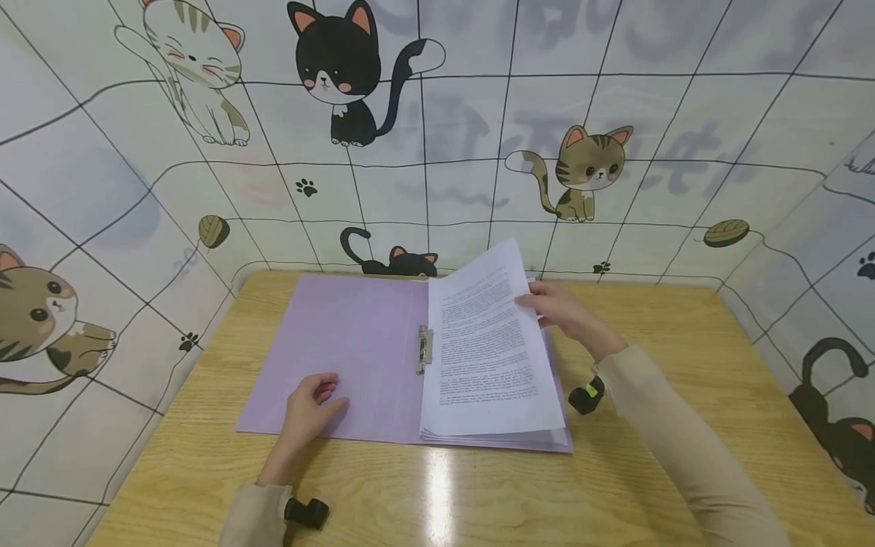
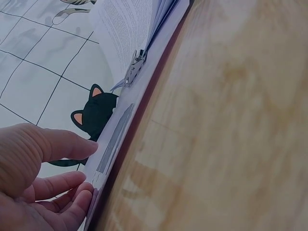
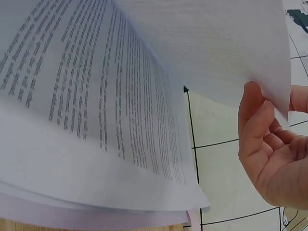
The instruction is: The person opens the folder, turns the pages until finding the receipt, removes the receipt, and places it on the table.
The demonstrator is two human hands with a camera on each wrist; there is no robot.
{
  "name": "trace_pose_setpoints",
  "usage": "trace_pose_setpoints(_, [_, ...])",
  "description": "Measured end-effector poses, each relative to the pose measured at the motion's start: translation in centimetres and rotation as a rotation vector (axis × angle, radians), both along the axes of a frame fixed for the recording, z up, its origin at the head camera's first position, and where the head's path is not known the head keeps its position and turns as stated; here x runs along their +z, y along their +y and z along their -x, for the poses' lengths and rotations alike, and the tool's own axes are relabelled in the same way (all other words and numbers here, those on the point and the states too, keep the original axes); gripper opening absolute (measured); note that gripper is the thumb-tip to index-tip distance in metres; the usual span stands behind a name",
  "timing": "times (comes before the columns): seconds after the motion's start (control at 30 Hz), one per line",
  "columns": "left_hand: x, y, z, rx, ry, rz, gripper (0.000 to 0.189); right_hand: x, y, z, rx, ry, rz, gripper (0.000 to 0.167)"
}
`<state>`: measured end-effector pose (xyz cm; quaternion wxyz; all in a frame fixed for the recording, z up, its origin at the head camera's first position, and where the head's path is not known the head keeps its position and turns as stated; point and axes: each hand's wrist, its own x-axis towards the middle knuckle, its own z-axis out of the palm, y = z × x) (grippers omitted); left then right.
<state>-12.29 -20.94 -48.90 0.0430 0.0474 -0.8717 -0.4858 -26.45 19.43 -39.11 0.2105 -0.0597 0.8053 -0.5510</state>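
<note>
A purple folder (image 1: 355, 342) lies spread wide on the table, with a metal clip (image 1: 424, 349) at its spine. Printed pages are stacked on its right side. My right hand (image 1: 557, 308) pinches the upper right edge of the top sheet (image 1: 485, 342) between thumb and fingers, and that corner is lifted and bent up. Beneath the raised sheet, the right wrist view shows another printed page (image 3: 96, 96). On the left cover's lower part is my left hand (image 1: 311, 406), fingers loosely bent and holding nothing. In the left wrist view its fingertips (image 2: 85, 192) are right at the cover.
The wooden table (image 1: 636, 471) extends around the folder. Behind it and at both sides stand white walls (image 1: 465, 121) with a grid and cartoon cats. A black wrist camera (image 1: 586, 395) sits by the right cuff, another wrist camera (image 1: 307, 513) by the left.
</note>
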Motion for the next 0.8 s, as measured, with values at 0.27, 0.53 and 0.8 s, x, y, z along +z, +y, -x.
trace_pose_setpoints(0.27, [-0.1,0.1,0.0,0.005,0.028,0.025,0.038,0.7,-1.2,-0.4,0.030,-0.004,0.059,0.039])
trace_pose_setpoints(0.53, [0.5,0.1,0.3,0.013,0.043,0.063,0.033,1.6,-2.6,-0.5,0.036,-0.009,0.133,0.041])
trace_pose_setpoints(0.8, [1.6,0.3,0.8,0.007,0.122,0.064,0.031,2.4,-4.0,-0.6,0.047,0.002,0.176,0.036])
